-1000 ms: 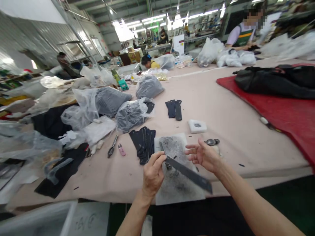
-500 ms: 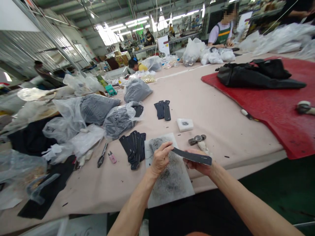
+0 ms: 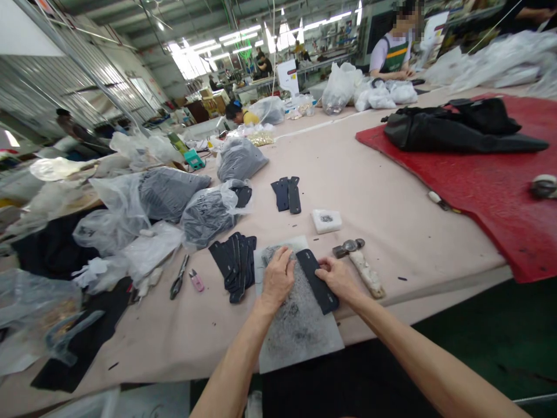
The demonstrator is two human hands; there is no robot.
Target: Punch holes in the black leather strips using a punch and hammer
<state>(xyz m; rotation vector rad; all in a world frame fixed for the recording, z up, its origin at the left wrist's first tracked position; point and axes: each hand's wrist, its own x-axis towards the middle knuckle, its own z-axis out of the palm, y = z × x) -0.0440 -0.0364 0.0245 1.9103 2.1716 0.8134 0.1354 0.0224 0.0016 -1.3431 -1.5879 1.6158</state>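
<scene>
A dark, flat fabric-like strip (image 3: 314, 278) with slots near its ends lies tilted over the right side of a white, black-smudged board (image 3: 300, 337). My right hand (image 3: 340, 280) pinches the strip's right edge between thumb and fingers. Just left of the strip, my left hand (image 3: 278, 280) rests over the board with its fingers curled together; anything in them is hidden. A fanned pile of similar dark strips (image 3: 238, 267) sits left of the board. To the right lies a hammer (image 3: 365, 273) with a wrapped handle.
Pink snips (image 3: 196, 281) and a dark-handled tool (image 3: 178, 278) lie at left, near bagged dark pieces (image 3: 209, 213). Several dark strips (image 3: 287, 194) and a white block (image 3: 326, 220) are farther back. A black bag (image 3: 461, 129) rests on a red mat (image 3: 491, 191). Co-workers sit beyond.
The strip has come down from a raised, edge-on position to lie flat on the board. My left hand has let go of its end; my right hand has shifted to its right edge.
</scene>
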